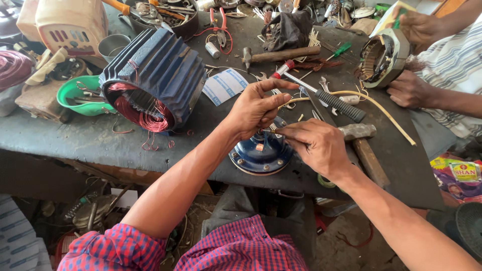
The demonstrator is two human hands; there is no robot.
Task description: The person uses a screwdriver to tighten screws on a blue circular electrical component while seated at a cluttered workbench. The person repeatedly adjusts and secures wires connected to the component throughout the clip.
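Two hands of yours are over the blue motor end cover [261, 153], which sits flat near the front edge of the dark workbench [75, 138], roughly centre of view. Your left hand [256, 108] hovers just above the cover's far side, thumb and forefinger half open and curved, the other fingers loosely curled; can't tell if it pinches anything. Your right hand [316, 145] lies at the cover's right edge, fingers drawn together in a pinch on something thin at the cover's hub; the item is too small to identify. Just behind your right hand lies a hammer [364, 145] with a wooden handle running toward the bench's front edge. A tool with a black ribbed grip [339, 105] lies diagonally beyond it, with a thin yellowish cable [386, 115] curving across it. Left of the cover, well apart, a blue finned motor housing [155, 75] lies on its side, copper windings [138, 108] showing at its open end, loose strands trailing onto the bench. A green bowl [78, 98] sits just beside it to the left. A second hammer [281, 55] lies further back among clutter. At top right another person's hands [411, 60] hold a round stator [384, 57] with its windings visible, well apart from yours.
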